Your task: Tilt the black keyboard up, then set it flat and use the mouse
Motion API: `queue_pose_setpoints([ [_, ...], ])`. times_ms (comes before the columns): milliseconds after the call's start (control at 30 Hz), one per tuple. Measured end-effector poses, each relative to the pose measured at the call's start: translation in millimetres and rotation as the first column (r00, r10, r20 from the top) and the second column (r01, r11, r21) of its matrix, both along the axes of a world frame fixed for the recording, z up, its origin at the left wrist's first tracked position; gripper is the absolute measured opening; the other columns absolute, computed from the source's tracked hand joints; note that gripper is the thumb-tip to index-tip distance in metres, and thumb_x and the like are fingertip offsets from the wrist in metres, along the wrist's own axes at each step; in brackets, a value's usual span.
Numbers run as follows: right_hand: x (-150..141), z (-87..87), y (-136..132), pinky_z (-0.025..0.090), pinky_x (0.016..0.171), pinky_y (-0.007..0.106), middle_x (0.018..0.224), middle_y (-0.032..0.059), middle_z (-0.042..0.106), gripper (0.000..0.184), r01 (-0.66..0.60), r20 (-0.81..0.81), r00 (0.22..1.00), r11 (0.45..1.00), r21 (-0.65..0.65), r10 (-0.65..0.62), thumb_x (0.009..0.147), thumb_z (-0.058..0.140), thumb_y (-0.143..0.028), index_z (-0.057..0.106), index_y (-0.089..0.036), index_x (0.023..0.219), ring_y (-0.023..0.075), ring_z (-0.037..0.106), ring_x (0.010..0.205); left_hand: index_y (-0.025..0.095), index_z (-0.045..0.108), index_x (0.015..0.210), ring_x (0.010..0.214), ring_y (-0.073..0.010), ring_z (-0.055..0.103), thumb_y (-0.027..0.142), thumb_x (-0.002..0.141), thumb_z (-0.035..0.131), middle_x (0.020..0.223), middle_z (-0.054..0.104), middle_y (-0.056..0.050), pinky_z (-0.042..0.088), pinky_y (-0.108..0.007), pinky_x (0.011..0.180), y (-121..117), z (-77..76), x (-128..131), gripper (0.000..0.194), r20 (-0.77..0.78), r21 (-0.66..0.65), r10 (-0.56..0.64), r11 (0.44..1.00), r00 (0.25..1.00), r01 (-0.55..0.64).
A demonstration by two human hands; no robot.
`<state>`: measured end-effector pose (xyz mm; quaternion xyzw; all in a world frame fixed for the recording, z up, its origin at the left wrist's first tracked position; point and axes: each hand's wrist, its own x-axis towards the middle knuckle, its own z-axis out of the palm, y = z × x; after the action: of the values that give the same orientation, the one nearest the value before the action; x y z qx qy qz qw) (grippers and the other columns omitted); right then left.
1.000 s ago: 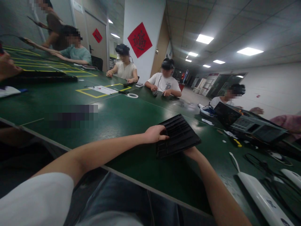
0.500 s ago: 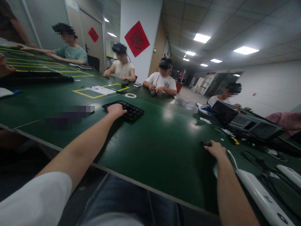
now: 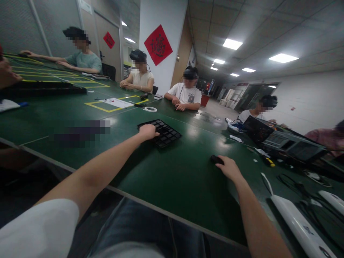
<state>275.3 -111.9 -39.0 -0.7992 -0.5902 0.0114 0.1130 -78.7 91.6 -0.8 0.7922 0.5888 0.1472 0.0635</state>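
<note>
My left hand (image 3: pixel 147 132) is closed on the left part of a black compartment tray (image 3: pixel 168 136), its fingers curled over the tray and partly hidden. The tray lies askew on the green table, its shallow square cells facing up. Further right, my right hand (image 3: pixel 228 166) grips the near end of a small dark object that looks like a black computer mouse (image 3: pixel 215 159). That hand is low over the table, and its fingers hide part of the mouse. A gap of bare tabletop separates the tray from the mouse.
A white tape roll (image 3: pixel 151 109) and a paper sheet (image 3: pixel 116 103) lie beyond the tray. At right are an open computer case (image 3: pixel 292 143), a yellow-handled tool (image 3: pixel 269 162), a white power strip (image 3: pixel 298 222) and cables. Several people sit around the table.
My left hand has slid the tray to the right. My right hand has carried the mouse leftward, towards the tray. Across the table, a co-worker in white has lowered their hands.
</note>
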Motion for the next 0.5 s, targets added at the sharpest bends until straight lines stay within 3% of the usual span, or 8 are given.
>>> queue_pose_setpoints([
  [100, -34, 2.4, 5, 0.04, 0.1, 0.044, 0.121, 0.0125, 0.061, 0.047, -0.169, -0.201, 0.96, 0.975, 0.145, 0.197, 0.078, 0.055, -0.027, 0.056, -0.013, 0.122, 0.0272, 0.054, 0.113, 0.012, 0.064, 0.079, 0.086, -0.0269, 0.062, 0.046, 0.08, 0.054, 0.089, 0.066, -0.014, 0.045, -0.031, 0.071, -29, -6.6, 41, 0.036, 0.088, 0.011, -0.226, 0.974, 0.97, 0.226],
  [200, -62, 7.9, 5, 0.04, 0.1, 0.044, 0.119, 0.0112, 0.062, 0.046, -0.251, -0.4, 0.844, 0.922, 0.294, 0.357, 0.073, 0.059, -0.023, 0.058, -0.015, 0.118, 0.026, 0.056, 0.111, 0.013, 0.064, 0.093, 0.085, -0.023, 0.062, 0.044, 0.085, 0.047, 0.093, 0.066, -0.012, 0.045, -0.029, 0.071, -63, -13.3, 72, 0.036, 0.247, 0.084, -0.424, 0.905, 0.871, 0.417],
  [367, -82, 5.6, 3, 0.043, 0.097, 0.047, 0.107, 0.0087, 0.067, 0.028, -0.25, -0.637, 0.611, 0.878, 0.407, 0.469, 0.066, 0.061, -0.022, 0.064, -0.017, 0.094, 0.0273, 0.06, 0.104, 0.011, 0.058, 0.107, 0.095, -0.0256, 0.06, 0.047, 0.086, 0.046, 0.104, 0.063, -0.014, 0.047, -0.034, 0.079, -99, -23.1, 85, 0.043, 0.275, 0.103, -0.504, 0.862, 0.819, 0.496],
  [500, -81, -9.5, 9, 0.042, 0.098, 0.048, 0.11, 0.0065, 0.067, 0.031, -0.16, -0.729, 0.492, 0.872, 0.462, 0.476, 0.067, 0.064, -0.029, 0.064, -0.022, 0.097, 0.027, 0.059, 0.107, 0.012, 0.055, 0.111, 0.098, -0.0252, 0.059, 0.048, 0.087, 0.045, 0.107, 0.062, -0.014, 0.046, -0.035, 0.082, -109, -26.1, 83, 0.044, 0.259, 0.108, -0.55, 0.834, 0.794, 0.542],
])
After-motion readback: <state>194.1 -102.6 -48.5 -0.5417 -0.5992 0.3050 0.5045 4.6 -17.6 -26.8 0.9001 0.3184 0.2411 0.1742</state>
